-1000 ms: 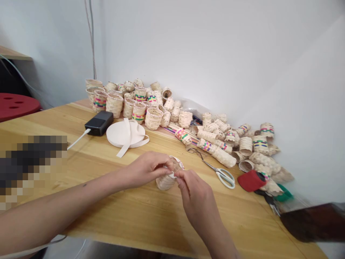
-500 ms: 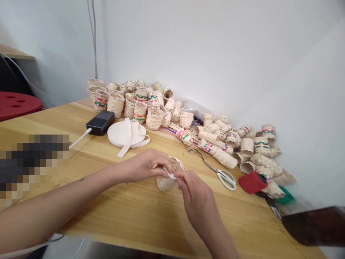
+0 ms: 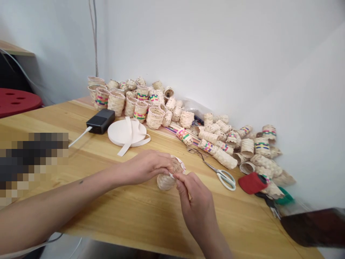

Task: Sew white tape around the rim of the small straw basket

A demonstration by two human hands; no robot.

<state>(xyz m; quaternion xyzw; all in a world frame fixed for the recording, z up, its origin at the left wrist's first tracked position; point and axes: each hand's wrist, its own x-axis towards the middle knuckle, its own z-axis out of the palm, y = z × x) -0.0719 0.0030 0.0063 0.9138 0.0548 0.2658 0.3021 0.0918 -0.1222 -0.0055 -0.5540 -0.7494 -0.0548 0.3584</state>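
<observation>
A small pale woven basket stands tilted on the wooden table between my hands, its open mouth facing up and to the right. White tape with red stitches runs along part of its rim. My left hand pinches white tape at the near side of the rim. Close against it, my right hand has thumb and forefinger pressed together at the same spot; what lies between them is too small to make out. The fingers hide part of the rim.
Behind lie many woven baskets, a roll of white tape and a black power bank. Scissors, a red thread spool and a dark object are on the right. A red stool stands left.
My left fingers have closed down further over the white tape at the rim, covering more of it. My right thumb and forefinger have shifted slightly left.
</observation>
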